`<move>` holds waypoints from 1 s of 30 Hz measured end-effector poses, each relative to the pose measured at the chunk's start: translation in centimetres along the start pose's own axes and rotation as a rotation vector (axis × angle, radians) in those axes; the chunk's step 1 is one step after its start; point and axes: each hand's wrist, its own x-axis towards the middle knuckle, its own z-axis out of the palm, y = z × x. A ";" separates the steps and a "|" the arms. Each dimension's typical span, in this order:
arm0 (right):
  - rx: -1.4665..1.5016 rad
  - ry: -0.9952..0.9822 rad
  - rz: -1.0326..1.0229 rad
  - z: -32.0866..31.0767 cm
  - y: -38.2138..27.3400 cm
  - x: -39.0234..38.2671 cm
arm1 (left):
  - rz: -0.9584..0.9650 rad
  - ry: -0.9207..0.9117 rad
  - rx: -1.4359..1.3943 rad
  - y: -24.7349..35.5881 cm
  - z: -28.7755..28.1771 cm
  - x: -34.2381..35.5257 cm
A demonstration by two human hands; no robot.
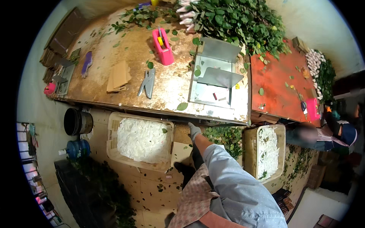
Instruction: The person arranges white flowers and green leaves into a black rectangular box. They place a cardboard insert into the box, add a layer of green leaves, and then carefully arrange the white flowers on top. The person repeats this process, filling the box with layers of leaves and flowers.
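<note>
My right hand (194, 131), in a grey glove, reaches toward the underside of the table's front edge, fingers stretched out with nothing visible in them; whether it touches the edge I cannot tell. My left hand is out of view. On the worn wooden table (99, 87) above it sit a metal frame with upright plates (218, 76), a grey stapler (149, 81), a pink tape dispenser (163, 47) and folded brown cardboard (117, 78). Below the edge, left of my hand, stands a plastic crate (112, 140) of white paper strips (140, 138).
Leafy stems (235, 19) heap at the back beside a red table (273, 95). A second crate (251, 152), a co-worker (334, 135) and boxes are rightward. A black bucket (78, 121), blue water jug (78, 149) and dark foliage (95, 190) are leftward. Fallen leaves (159, 186) litter the floor.
</note>
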 end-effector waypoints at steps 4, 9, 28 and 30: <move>0.388 -0.042 0.093 1.8 -0.7 2.2 | -0.029 -0.027 0.075 1.8 1.4 -1.5; 0.479 -0.234 -0.129 -0.3 -1.7 0.2 | 0.094 -0.064 0.168 6.1 1.3 -1.6; -0.678 0.770 -1.374 -35.7 0.9 -41.1 | 1.563 -0.106 0.767 32.3 2.2 -4.4; -0.843 0.907 -1.632 -35.2 -1.6 -47.0 | 1.835 -0.065 0.795 34.6 5.3 -9.5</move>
